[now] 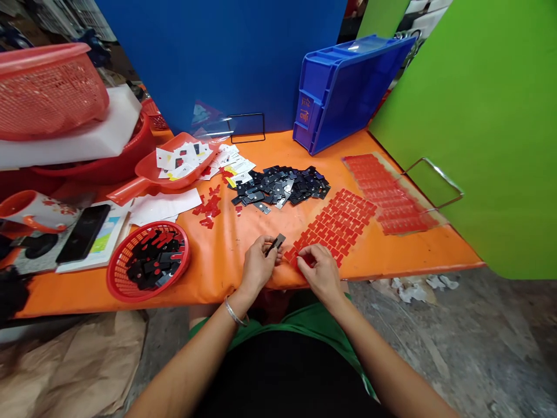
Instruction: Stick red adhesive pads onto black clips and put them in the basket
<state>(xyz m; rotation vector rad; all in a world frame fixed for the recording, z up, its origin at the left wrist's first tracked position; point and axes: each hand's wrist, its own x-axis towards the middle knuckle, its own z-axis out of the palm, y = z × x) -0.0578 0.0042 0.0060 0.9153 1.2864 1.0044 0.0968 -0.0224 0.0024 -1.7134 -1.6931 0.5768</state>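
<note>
My left hand pinches a small flat black plate between thumb and fingers, just over the table's front edge. Beside it, my right hand is closed with thumb and forefinger together at the lower corner of a sheet of red die-cut pieces. Whatever lies between those fingertips is too small to make out. Beyond both hands spreads a heap of black plates, some with holes. Loose red cut pieces are scattered left of the heap.
At the left, a round red basket holds black plates with red pieces, near a phone and a mug. A red scoop carries paper cards. A blue crate stands behind; another red sheet lies right by the green panel.
</note>
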